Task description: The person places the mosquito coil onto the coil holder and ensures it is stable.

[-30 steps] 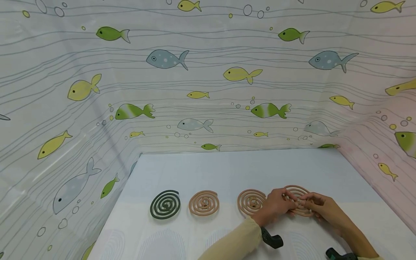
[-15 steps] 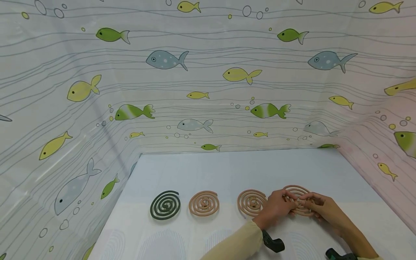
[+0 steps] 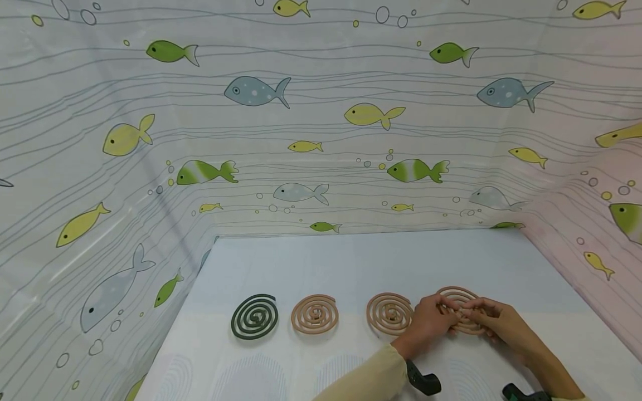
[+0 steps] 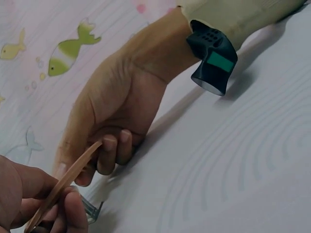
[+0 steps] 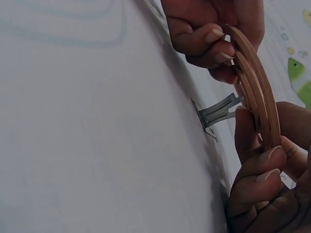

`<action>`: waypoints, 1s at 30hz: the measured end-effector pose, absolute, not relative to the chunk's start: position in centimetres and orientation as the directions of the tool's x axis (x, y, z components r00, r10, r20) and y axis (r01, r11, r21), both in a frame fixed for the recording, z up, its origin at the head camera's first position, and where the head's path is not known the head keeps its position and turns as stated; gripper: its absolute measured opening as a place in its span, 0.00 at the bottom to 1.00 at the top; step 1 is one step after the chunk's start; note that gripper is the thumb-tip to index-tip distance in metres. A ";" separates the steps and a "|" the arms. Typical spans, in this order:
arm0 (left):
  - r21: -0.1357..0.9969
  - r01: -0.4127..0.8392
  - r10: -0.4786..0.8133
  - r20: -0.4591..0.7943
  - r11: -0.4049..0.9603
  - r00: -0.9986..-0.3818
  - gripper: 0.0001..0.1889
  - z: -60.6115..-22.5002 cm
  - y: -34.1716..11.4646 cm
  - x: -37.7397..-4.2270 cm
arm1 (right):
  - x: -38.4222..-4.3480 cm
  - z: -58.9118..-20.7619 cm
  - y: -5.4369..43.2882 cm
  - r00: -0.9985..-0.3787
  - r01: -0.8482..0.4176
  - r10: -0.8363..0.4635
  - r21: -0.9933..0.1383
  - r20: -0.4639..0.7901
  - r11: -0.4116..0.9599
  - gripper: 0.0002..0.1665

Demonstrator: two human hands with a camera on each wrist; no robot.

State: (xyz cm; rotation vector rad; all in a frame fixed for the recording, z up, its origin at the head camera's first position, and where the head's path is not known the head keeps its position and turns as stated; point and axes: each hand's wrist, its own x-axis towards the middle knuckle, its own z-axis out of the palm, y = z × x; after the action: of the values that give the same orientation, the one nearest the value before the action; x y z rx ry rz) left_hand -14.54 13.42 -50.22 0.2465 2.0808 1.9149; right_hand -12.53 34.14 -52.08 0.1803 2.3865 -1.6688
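Observation:
Both hands hold a brown mosquito coil (image 3: pixel 457 288), the rightmost of the row. My left hand (image 3: pixel 430 320) grips its left side, and my right hand (image 3: pixel 504 324) pinches it from the right. Seen edge-on in the right wrist view, the coil (image 5: pixel 265 104) is tilted up between the fingers. A small metal coil stand (image 5: pixel 216 111) is at the coil's centre, its foot toward the table; fingers partly hide where the two meet. Just left of my left hand lies another brown coil (image 3: pixel 372 314).
Farther left on the white table (image 3: pixel 371 262) are one more brown coil (image 3: pixel 296 314) and a dark green coil (image 3: pixel 236 320). Fish-patterned sheeting (image 3: pixel 321 167) rises at the back and both sides. Each wrist wears a black device (image 3: pixel 422 380).

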 end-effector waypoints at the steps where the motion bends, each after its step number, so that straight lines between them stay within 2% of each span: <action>1: 0.993 -0.068 0.323 -0.095 0.093 -0.942 0.06 -50.2 13.4 -14.5 | -12.5 -52.1 34.1 -0.967 0.231 -0.022 -0.910 -0.253 0.344 0.25; 9: 0.996 -0.006 0.313 -0.034 0.089 -0.949 0.04 -50.4 13.4 -14.3 | -12.6 -52.0 33.9 -0.967 0.238 -0.007 -0.908 -0.256 0.346 0.25; 23: 0.995 0.025 0.330 -0.009 0.097 -0.944 0.05 -51.0 13.4 -14.4 | -12.4 -52.1 33.7 -0.971 0.219 -0.019 -0.919 -0.238 0.329 0.25; 30: 0.992 0.013 0.342 -0.030 0.122 -0.939 0.04 -51.0 13.3 -14.6 | -12.5 -52.1 33.5 -0.965 0.249 0.006 -0.904 -0.264 0.346 0.26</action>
State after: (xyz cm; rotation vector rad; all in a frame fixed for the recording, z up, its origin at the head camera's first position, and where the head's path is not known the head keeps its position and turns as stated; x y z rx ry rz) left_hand -14.60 13.32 -51.02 0.3497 2.1496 1.8965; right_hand -12.52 33.52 -52.11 0.2311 2.3941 -1.6666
